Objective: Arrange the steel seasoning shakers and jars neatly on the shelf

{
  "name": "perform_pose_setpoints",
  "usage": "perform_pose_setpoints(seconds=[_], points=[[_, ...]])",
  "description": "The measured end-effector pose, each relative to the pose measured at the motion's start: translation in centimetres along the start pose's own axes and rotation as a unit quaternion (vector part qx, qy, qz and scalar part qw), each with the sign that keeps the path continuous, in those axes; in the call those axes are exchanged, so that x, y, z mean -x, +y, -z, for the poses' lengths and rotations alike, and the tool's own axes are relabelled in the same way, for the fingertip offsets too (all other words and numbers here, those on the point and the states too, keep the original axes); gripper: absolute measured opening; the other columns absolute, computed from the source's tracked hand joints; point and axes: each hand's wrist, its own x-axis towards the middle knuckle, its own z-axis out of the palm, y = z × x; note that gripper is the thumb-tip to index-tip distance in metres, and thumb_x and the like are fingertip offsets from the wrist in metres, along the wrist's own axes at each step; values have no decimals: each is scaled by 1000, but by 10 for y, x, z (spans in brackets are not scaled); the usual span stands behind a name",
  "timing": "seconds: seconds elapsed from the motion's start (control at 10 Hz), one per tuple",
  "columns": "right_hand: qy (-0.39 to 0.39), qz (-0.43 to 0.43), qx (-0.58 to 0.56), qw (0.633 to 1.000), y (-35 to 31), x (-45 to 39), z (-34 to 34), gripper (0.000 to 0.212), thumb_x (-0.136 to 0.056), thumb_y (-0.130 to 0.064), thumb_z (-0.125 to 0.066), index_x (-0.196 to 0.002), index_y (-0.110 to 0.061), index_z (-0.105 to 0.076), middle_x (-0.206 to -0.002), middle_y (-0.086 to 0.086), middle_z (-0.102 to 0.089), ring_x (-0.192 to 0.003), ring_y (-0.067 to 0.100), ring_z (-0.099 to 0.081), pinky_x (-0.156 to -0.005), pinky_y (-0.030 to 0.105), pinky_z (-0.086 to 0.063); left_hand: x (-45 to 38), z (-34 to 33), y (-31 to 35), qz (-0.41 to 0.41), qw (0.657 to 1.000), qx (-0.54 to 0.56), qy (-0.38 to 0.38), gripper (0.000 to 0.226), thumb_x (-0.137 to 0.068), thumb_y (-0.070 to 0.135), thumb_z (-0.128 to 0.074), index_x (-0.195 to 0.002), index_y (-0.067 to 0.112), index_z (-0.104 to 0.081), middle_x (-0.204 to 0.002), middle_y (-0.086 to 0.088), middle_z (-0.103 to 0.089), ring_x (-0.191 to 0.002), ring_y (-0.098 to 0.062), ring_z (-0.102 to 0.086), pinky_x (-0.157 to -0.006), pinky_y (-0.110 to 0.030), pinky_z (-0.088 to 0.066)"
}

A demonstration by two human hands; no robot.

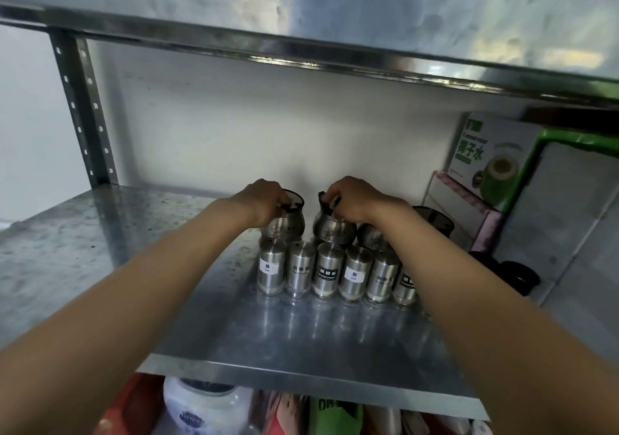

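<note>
1. Reaching over a steel shelf (100, 250), the left hand (264, 200) curls round the black rim of a round steel jar (284, 225); the right hand (355, 198) pinches the black lid of a second jar (333, 228).
2. Both jars stand in the back row, near the shelf's rear edge, beside a third jar (371, 235).
3. Six steel shakers (330, 268) stand in a row just in front.
4. Judged advice: slide the jars level and evenly spaced, labels forward, with the forearms held high so that no shaker topples.
</note>
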Motion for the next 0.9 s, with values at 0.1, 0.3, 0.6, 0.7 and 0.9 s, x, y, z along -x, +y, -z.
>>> perform_pose_setpoints(seconds=[0.1, 0.3, 0.6, 0.7, 0.9], points=[[3, -2, 4, 1000, 0, -2, -1, 31, -83, 1, -62, -110, -10, -72, -117, 10, -67, -107, 28, -62, -91, 34, -51, -3, -3, 5, 6, 1000, 29, 7, 36, -92, 20, -59, -128, 20, -61, -126, -12, -60, -112, -32, -57, -87, -31, -44], [-7, -3, -2, 1000, 0, 0, 1, 31, -91, -5, -58, -119, -14, -67, -129, 7, -60, -116, 27, -57, -87, 27, -44, -7, -8, 15, -8, 999, 33, 16, 35, -93, 20, -58, -128, 17, -60, -127, -11, -61, -115, -31, -57, -85, -28, -41], [4, -25, -34, 999, 0, 4, -4, 31, -90, -14, -57, -118, -19, -67, -127, 3, -62, -117, 25, -58, -84, 25, -44, -2, -3, 23, -3, 1000, 2, -23, 36, -98, 32, -45, -130, 20, -57, -136, -8, -53, -121, -28, -50, -93, -32, -40], [6, -31, -55, 998, 0, 11, -4, 33, -87, -11, -56, -117, -10, -69, -126, 9, -64, -114, 27, -60, -95, 35, -51, 1, 6, 31, -16, 999, -15, -36, 32, -100, 34, -37, -113, 17, -61, -131, -11, -55, -116, -27, -50, -87, -32, -39], [74, -26, -132, 988, -3, 32, -3, 32, -96, -20, -53, -123, -10, -66, -130, 7, -62, -119, 25, -57, -96, 30, -47, 10, 6, 43, -36, 999, -31, 23, 39, -99, 37, -33, -120, 15, -57, -131, -8, -51, -133, -27, -37, -105, -40, -35]])
